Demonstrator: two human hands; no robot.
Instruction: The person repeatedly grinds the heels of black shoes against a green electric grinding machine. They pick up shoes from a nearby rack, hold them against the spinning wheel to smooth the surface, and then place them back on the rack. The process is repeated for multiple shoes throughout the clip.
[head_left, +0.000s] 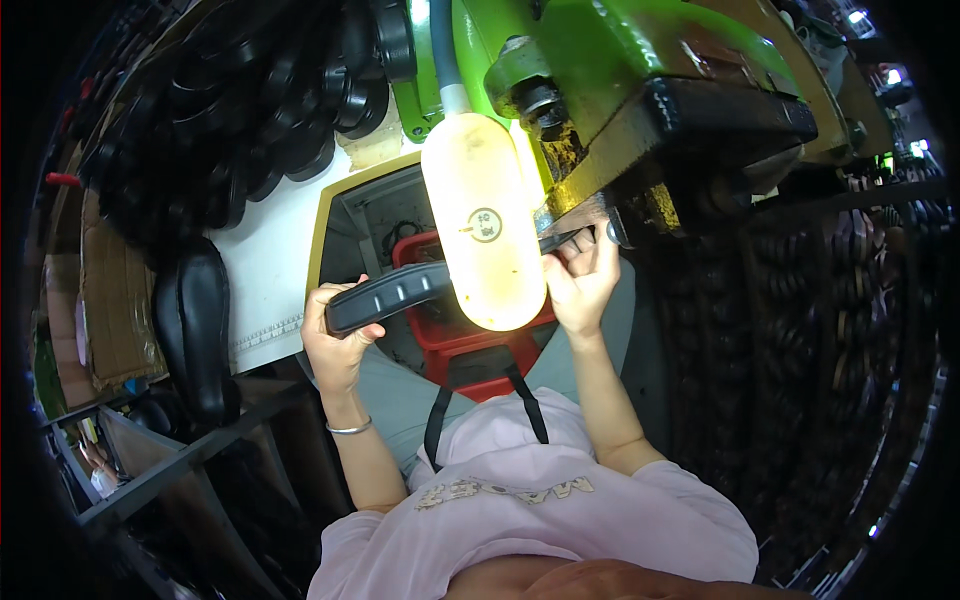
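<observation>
A long black shoe sole [395, 297] with a ridged side edge lies across in front of me, below the machine's head. My left hand [338, 335] is closed round its left end, thumb underneath. At the other end, my right hand [583, 283] pinches what looks like the same sole [562, 238], with its fingers curled up near the machine's dark metal head [585, 205]. A bright oblong lamp [485, 225] hangs in front and hides the sole's middle. Under the sole, a red plastic stool or crate [470, 355] shows between my knees.
The green machine [640, 45] overhangs my right hand. Black soles are piled [270, 110] on the white tabletop [265, 270] at the left, and one sole [190, 330] hangs over its edge. Cardboard [115, 300] stands further left. Racks of dark shoes or soles [780, 350] fill the right.
</observation>
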